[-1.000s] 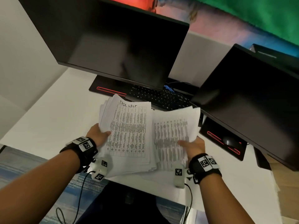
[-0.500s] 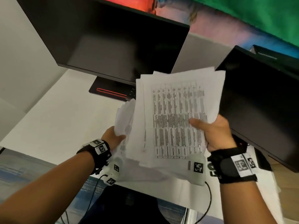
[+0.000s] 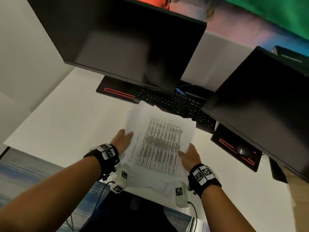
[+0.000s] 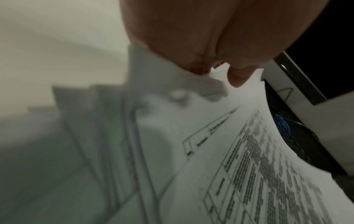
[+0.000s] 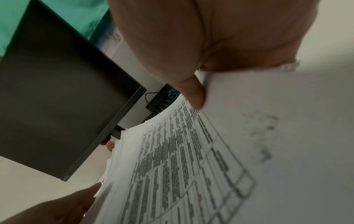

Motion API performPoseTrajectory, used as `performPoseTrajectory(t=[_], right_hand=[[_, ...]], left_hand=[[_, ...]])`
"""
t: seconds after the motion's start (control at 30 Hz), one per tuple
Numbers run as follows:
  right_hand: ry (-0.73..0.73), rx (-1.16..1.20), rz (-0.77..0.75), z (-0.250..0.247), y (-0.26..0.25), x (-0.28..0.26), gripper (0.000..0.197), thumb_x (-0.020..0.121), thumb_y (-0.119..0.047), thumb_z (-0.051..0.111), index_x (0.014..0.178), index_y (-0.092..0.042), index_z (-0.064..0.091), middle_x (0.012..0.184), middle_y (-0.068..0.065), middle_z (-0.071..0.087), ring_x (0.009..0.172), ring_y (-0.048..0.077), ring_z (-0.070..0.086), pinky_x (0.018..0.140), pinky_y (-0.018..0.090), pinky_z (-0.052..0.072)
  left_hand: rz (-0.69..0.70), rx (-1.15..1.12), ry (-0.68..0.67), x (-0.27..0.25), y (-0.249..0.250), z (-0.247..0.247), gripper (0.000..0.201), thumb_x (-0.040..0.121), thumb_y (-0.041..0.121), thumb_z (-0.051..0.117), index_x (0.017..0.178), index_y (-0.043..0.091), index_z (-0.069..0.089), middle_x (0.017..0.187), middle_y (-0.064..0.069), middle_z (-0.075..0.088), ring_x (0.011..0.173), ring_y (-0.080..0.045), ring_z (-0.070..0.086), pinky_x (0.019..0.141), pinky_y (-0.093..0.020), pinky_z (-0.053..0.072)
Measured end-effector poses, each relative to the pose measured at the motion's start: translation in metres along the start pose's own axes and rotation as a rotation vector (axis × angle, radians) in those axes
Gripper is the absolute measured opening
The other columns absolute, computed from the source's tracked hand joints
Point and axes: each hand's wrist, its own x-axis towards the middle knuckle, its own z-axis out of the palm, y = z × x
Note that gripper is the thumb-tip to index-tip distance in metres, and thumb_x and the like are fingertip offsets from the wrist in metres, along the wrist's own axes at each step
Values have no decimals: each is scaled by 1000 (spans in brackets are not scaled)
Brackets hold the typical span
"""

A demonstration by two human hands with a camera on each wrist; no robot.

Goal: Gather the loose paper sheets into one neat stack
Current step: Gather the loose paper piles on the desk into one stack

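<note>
- Left hand [image 3: 122,142] is set against the 9 o'clock edge of the papers [image 3: 158,144], thumb on top and fingers hidden beneath; in the left wrist view the sheets are seen pinched between thumb and fingers.
- Right hand [image 3: 189,156] is held at the 4 o'clock edge of the same papers, thumb laid on the top sheet, the other fingers hidden under the pile; the sheets are gripped, as the right wrist view confirms.
- Papers are held as one pile between both hands, low over the white desk [image 3: 66,123], near its front edge, at 6 o'clock from the keyboard [image 3: 175,101]. Whether the pile's underside touches the desk cannot be told.
- A printed table is shown on the top sheet.
- Done, as judged: the sheets seem to be gathered into a single pile; no stray sheet is seen elsewhere on the desk.
- Left, as judged: the pile is not yet neat. Corners are fanned out at 12 o'clock and along 9 o'clock, and stepped edges are visible in the left wrist view. Squaring of the edges is still needed, and then the stack must be laid flat.
- Two dark monitors are placed behind, one [image 3: 125,42] at 12 o'clock, one [image 3: 260,104] at 2 o'clock; a mouse [image 3: 242,150] is seen at 3 o'clock.
</note>
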Motion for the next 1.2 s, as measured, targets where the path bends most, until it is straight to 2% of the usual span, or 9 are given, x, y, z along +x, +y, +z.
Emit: performPoseTrajectory(t=[0.1, 0.23, 0.33, 0.47, 0.67, 0.83, 1.0, 1.13, 1.2], right_hand=[[81, 24, 22, -3, -7, 1, 62, 97, -14, 56, 151, -7, 27, 142, 15, 51, 126, 35, 54, 98, 32, 44], [63, 14, -12, 1, -11, 8, 55, 98, -10, 51, 150, -8, 33, 147, 14, 49, 130, 32, 51, 106, 33, 41], [150, 64, 62, 6, -11, 5, 63, 96, -4, 47, 154, -4, 22, 150, 17, 45, 132, 35, 49, 106, 35, 41], [236, 112, 76, 16, 0, -4, 39, 99, -16, 47, 134, 3, 49, 132, 23, 57, 119, 37, 56, 101, 39, 45], [277, 212, 182, -10, 10, 2, 28, 97, -24, 57, 105, 1, 66, 107, 18, 69, 107, 37, 62, 85, 30, 44], [97, 180, 120, 11, 19, 0, 38, 88, -39, 60, 105, -6, 67, 114, 12, 69, 109, 35, 65, 96, 41, 53], [158, 285, 112, 1, 12, 4, 34, 89, -22, 71, 117, -6, 60, 108, 11, 67, 100, 30, 67, 87, 33, 52], [166, 303, 33, -10, 13, 9, 12, 89, -14, 71, 96, -6, 65, 91, 5, 68, 84, 24, 65, 80, 30, 52], [158, 340, -12, -23, 18, 10, 9, 93, -13, 66, 97, -6, 62, 98, 1, 67, 90, 21, 64, 88, 29, 49]], left_hand=[[17, 69, -3, -5, 9, 3, 48, 97, 39, 53, 124, -1, 51, 82, 0, 57, 67, -17, 52, 62, -29, 41], [-6, 104, -36, -13, 15, 7, 52, 98, 42, 52, 135, 10, 34, 116, -10, 61, 101, -29, 61, 88, -43, 50], [-37, -22, 7, -19, 12, 14, 59, 99, 38, 53, 144, 8, 28, 113, -10, 61, 98, -27, 61, 90, -43, 51], [-43, 24, -39, -22, 10, 18, 60, 100, 35, 53, 146, 7, 27, 133, -14, 56, 117, -33, 57, 101, -45, 47], [-43, 40, -41, -17, 16, 11, 55, 100, 37, 53, 145, 11, 34, 116, -4, 57, 105, -26, 56, 91, -38, 46], [-51, 59, -55, -19, 14, 15, 62, 101, 38, 51, 151, 14, 23, 130, -11, 56, 110, -31, 59, 96, -43, 49], [-51, 45, -19, -17, 19, 14, 58, 100, 32, 53, 148, 10, 30, 118, -9, 58, 103, -28, 57, 85, -37, 46], [-55, 69, -17, -13, 19, 14, 55, 100, 30, 53, 145, 6, 33, 112, -8, 59, 98, -27, 57, 84, -38, 47], [-60, 76, -19, -12, 18, 14, 53, 100, 31, 53, 144, 7, 35, 109, -7, 60, 95, -26, 57, 83, -37, 46]])
